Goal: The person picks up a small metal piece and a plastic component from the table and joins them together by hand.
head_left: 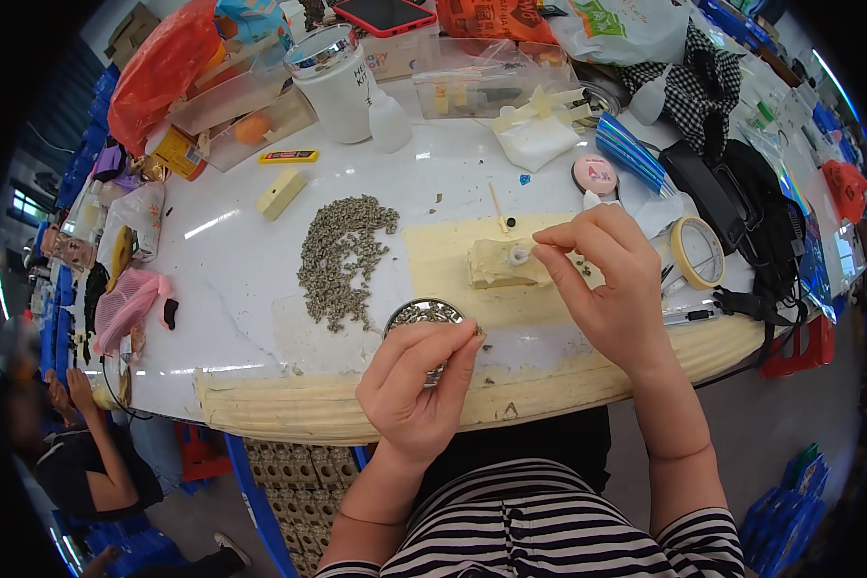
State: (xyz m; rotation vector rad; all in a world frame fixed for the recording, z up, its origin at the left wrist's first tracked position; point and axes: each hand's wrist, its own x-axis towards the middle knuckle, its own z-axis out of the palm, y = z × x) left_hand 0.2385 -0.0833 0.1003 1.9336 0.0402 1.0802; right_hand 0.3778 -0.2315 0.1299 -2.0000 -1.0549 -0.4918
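My left hand (416, 385) is closed in a pinch over a round metal-rimmed dish (395, 318), with a small grey-brown piece at its fingertips. Many similar small pieces lie in the dish. My right hand (599, 275) is also pinched, thumb against forefinger, beside a pale yellow block (491, 268). A small white tip (519, 255) sits on that block, next to the right fingertips. Whatever the right fingers hold is too small to make out. Left of the dish, a large heap of small grey-brown pieces (342, 255) spreads over the white table.
A thin stick (498, 206) lies behind the block. Farther back stand a white canister (335, 91), a squeeze bottle (389, 123) and clear plastic boxes. A tape roll (696, 251) and black bag (713, 193) are at right. Yellow padding (289, 405) lines the near edge. Another person sits at left.
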